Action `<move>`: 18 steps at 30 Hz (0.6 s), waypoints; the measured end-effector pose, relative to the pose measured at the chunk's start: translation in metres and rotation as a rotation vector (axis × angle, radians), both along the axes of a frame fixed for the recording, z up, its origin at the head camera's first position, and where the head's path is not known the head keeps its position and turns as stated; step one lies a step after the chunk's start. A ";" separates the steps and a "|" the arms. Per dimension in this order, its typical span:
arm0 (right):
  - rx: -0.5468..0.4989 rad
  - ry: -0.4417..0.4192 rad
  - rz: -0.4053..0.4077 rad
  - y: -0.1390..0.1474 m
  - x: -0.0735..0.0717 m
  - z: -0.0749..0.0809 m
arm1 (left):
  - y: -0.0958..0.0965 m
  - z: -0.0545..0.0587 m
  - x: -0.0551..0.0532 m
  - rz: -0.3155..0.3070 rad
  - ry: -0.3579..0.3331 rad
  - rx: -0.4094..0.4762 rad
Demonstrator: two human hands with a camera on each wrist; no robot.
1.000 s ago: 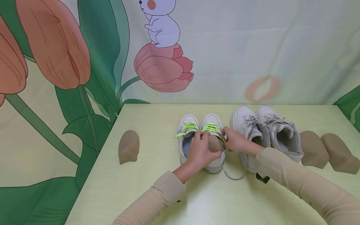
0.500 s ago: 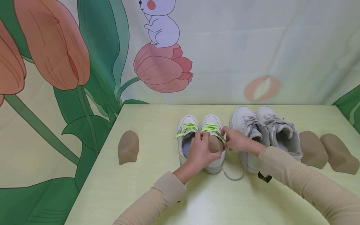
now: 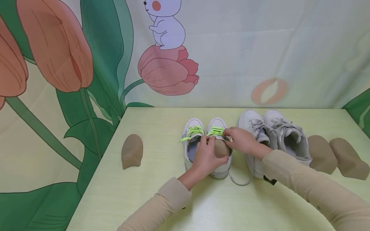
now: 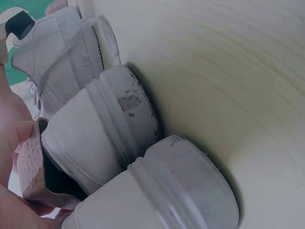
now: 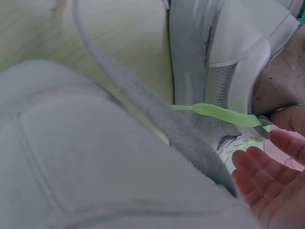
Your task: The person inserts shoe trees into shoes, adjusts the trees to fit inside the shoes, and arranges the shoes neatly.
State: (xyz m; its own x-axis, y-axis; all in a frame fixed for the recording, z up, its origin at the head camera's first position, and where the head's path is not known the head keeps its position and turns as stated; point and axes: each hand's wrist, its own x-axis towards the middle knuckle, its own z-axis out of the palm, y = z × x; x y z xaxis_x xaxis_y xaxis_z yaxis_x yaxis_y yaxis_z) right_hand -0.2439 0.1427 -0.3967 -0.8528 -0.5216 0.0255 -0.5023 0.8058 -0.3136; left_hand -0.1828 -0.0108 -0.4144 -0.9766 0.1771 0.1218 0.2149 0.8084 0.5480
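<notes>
Two white sneakers with neon green laces stand side by side, toes away from me. My left hand [image 3: 206, 154] grips a brown shoe insert [image 3: 221, 148] in the opening of the right sneaker [image 3: 217, 124]. In the left wrist view, thumb and fingers hold the insert [image 4: 34, 169], whose hollow end faces the heel. My right hand [image 3: 241, 140] is at that sneaker's tongue and outer side. Its thumb and forefinger pinch a grey edge beside the green lace [image 5: 224, 113] in the right wrist view. The left sneaker [image 3: 193, 125] has its blue-grey insole showing.
Larger white sneakers [image 3: 247, 119] stand just right, a grey lace [image 3: 240, 184] trailing onto the table [image 3: 162, 128]. Two brown inserts [image 3: 321, 154] lie beyond them. Another brown insert [image 3: 132, 151] lies far left. A printed cloth [image 3: 225, 64] hangs behind the table.
My right hand has shifted a little up and left, from the sneaker's side edge towards its tongue and laces. My left hand and the insert have stayed in place.
</notes>
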 end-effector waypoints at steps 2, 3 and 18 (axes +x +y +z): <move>0.028 0.030 -0.001 -0.002 0.001 -0.001 | 0.000 0.000 0.000 0.001 0.003 0.004; 0.038 0.049 0.003 -0.002 0.001 -0.002 | 0.000 0.000 0.000 0.001 0.005 0.005; -0.140 0.028 0.010 -0.001 -0.004 -0.008 | 0.002 0.001 0.000 0.010 0.031 0.002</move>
State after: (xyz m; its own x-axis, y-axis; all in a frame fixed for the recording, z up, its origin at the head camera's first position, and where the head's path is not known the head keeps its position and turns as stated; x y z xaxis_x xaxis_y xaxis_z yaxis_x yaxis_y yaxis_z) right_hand -0.2479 0.1418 -0.4051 -0.8457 -0.5194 0.1224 -0.5198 0.7501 -0.4088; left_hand -0.1823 -0.0087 -0.4134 -0.9742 0.1666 0.1521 0.2232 0.8096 0.5429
